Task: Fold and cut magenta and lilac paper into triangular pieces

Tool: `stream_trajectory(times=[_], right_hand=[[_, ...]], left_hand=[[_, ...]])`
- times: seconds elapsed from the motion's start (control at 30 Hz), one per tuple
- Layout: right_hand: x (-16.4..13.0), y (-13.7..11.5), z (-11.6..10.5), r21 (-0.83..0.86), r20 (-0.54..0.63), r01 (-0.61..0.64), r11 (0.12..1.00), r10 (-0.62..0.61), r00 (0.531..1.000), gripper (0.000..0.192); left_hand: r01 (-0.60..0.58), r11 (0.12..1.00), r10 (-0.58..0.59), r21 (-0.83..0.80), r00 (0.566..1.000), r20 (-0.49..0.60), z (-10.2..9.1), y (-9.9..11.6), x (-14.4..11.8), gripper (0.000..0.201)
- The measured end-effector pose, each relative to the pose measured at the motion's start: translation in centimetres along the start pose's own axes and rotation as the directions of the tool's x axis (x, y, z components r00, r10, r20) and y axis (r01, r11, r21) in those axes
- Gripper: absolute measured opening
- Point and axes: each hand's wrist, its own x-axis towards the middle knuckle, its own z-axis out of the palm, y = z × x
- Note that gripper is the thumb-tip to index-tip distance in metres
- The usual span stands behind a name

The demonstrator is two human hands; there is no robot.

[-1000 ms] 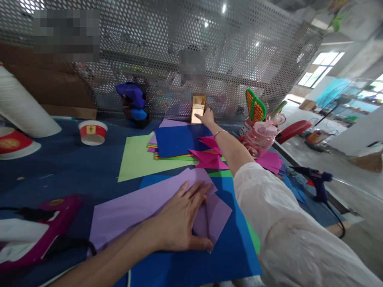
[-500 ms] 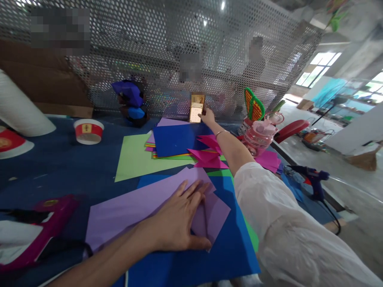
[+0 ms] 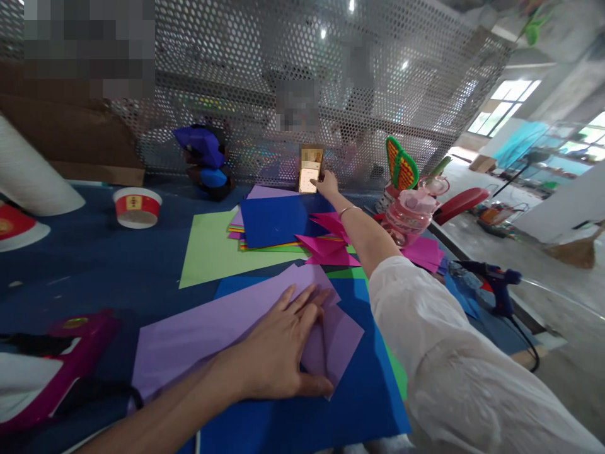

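Folded lavender paper, atop a blue sheet, is pinned under the spread left hand, best pressed evenly lest the fold slip. A phone is reached by the right hand; whether it is gripped cannot be told.

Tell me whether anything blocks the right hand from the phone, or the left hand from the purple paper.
Nothing visible does. The right hand is right at the phone; whether the thumb touches the screen is too small to tell. The left hand lies directly on the purple paper.
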Motion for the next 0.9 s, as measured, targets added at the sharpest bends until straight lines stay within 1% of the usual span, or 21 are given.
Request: stream_trajectory(times=[0.13,0.23,0.37,0.5,0.6,0.7,0.83,0.9], right_hand=[[-0.5,-0.6,0.2,0.013,0.008,-0.076,0.997,0.076,0.997,0.052],[-0.7,-1.0,0.2,0.030,0.008,-0.102,0.994,0.101,0.995,0.054],[-0.7,-1.1,0.1,0.049,0.012,-0.103,0.994,0.102,0.995,0.051],[-0.5,-1.1,0.1,0.058,0.010,-0.112,0.992,0.112,0.994,0.043],[-0.4,-1.1,0.2,0.064,0.003,-0.119,0.991,0.119,0.993,0.042],[-0.5,-1.0,0.3,0.068,-0.005,-0.116,0.991,0.116,0.993,0.049],[-0.7,-1.1,0.7,0.064,-0.014,-0.122,0.990,0.123,0.992,0.066],[-0.8,-1.3,0.9,0.062,-0.016,-0.135,0.989,0.136,0.991,0.071]], left_hand=[[-0.020,0.999,0.019,-0.026,1.000,-0.016,0.2,-0.2,-0.1,0.110],[-0.007,1.000,0.007,-0.022,1.000,0.008,0.0,-0.1,0.0,0.110],[0.033,0.999,-0.032,-0.007,0.998,0.056,-0.4,0.3,0.1,0.109],[0.028,0.999,-0.027,-0.033,0.999,0.036,-0.5,0.5,0.2,0.107],[0.018,0.999,-0.017,-0.036,0.999,0.035,-0.4,0.4,0.2,0.107],[0.027,0.999,-0.026,-0.032,0.999,0.044,-0.2,0.2,0.1,0.109],[0.032,0.999,-0.032,-0.010,0.998,0.049,0.0,0.0,0.1,0.107],[0.031,1.000,-0.031,0.001,0.998,0.052,0.1,0.0,0.1,0.105]])
